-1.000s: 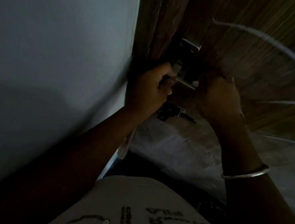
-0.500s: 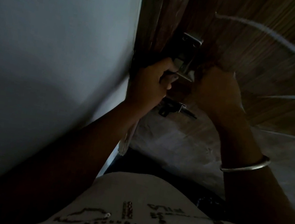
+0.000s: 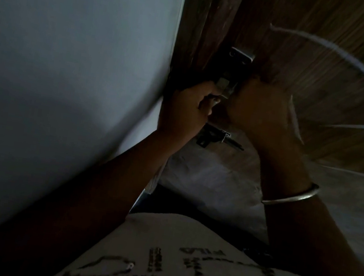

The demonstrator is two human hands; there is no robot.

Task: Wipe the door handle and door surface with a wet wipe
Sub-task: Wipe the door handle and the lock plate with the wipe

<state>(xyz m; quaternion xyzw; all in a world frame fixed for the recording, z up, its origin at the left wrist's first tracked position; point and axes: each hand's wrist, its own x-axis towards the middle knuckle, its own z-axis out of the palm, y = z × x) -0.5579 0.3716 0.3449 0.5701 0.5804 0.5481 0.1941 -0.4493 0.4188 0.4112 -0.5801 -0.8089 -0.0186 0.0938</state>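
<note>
The brown wood-grain door (image 3: pixel 324 41) fills the upper right. Its metal door handle (image 3: pixel 227 86) runs down from a silver mounting plate (image 3: pixel 241 55) near the door's left edge. My left hand (image 3: pixel 185 112) is closed around the lower part of the handle. My right hand (image 3: pixel 260 112) is a fist pressed against the handle's right side. A thin pale strip, apparently the wet wipe (image 3: pixel 296 120), shows along that hand's outer edge; the rest is hidden in the fist. The scene is very dark.
A pale wall (image 3: pixel 69 58) takes up the left and meets the dark door frame (image 3: pixel 194 31). A small metal latch bolt (image 3: pixel 215 136) sits on the door just below my hands. My light shirt (image 3: pixel 178 269) fills the bottom.
My right hand has slid upward along the handle, from below its lower end to its middle. My left hand has shifted up a little while keeping its hold.
</note>
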